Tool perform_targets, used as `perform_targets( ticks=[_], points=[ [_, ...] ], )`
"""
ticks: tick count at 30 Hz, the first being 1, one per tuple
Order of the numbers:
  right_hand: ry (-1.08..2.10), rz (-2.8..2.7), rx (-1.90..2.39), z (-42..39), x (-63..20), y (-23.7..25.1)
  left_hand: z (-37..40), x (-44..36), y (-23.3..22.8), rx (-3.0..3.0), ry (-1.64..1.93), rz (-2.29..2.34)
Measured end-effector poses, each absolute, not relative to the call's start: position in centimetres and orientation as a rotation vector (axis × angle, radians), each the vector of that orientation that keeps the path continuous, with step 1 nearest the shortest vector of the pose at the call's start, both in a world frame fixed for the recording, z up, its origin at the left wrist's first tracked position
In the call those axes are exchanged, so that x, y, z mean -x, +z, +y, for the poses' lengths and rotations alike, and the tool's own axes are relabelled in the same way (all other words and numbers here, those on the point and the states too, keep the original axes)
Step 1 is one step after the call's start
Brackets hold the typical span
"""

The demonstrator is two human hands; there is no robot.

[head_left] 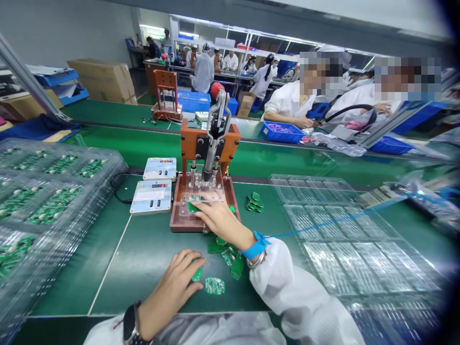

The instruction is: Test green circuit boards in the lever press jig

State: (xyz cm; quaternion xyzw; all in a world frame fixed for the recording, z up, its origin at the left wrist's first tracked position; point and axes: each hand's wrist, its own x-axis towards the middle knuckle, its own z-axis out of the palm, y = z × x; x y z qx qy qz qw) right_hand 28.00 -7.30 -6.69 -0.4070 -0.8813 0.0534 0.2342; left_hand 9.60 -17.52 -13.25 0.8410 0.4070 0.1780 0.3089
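Observation:
My right hand [219,220] reaches into a test fixture with an orange upright [187,143] and a brown base [183,224]. Its fingertips are on a small green circuit board [193,206] at the clear plate of the fixture; part of the grip is hidden. Nearer to me, my left hand [172,282] has its thumb and fingers closed around another green circuit board [197,274], partly covered by the fingers. Beside it lies a loose circuit board [214,286]. A pile of boards [236,267] sits under my right wrist, which wears a blue strap [256,245].
Two display boxes [151,203] stand left of the fixture. Clear trays with boards [53,191] are stacked at left; clear trays [334,225] lie at right. A small board stack [255,201] is near the fixture. A blue cord [323,224] crosses right. Co-workers sit opposite.

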Motion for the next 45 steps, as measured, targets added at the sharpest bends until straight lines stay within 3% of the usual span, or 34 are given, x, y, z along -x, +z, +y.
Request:
perform_targets(
  ticks=[6, 15, 34, 45],
  points=[
    [0.166, -2.528, 1.123, -6.8, -26.6, -5.8, -16.8, -8.7, -13.5, -2.138, 0.616, 1.09],
    [0.517, -2.357, 1.137, -6.3, -26.3, -5.8, -14.4, -10.6, -13.1, -2.124, 0.718, 1.062],
    [0.157, -2.273, 1.339, -7.7, -24.2, -7.1, -14.7, -14.5, -13.0, -2.387, 0.58, 1.248],
    [0.381, -2.226, 1.067, -12.7, -29.9, -6.3, -14.4, -11.5, -13.0, -2.315, 0.549, 1.119]
  ],
)
